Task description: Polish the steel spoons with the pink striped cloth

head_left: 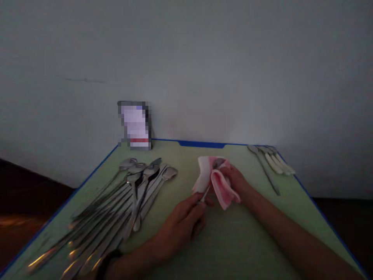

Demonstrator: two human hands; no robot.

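Between my hands is a metal spoon [218, 163], tilted with its bowl up and away from me. My left hand [186, 217] is closed round the lower end of its handle. In my right hand [234, 177] is a pink and white cloth [224, 190], folded about the spoon near its bowl; some of my right fingers are hidden by it. Part of the cloth hangs down toward the table. Left of my left hand lies a pile of long-handled metal spoons [134, 177], overlapping, their bowls pointing away from me.
The green table [233, 241] has a blue edge and stands against a grey wall [204, 77]. A blurred-out phone-like device [135, 124] leans at the back left. At the back right lie a long metal spoon [264, 169] and several pale-handled utensils [275, 161].
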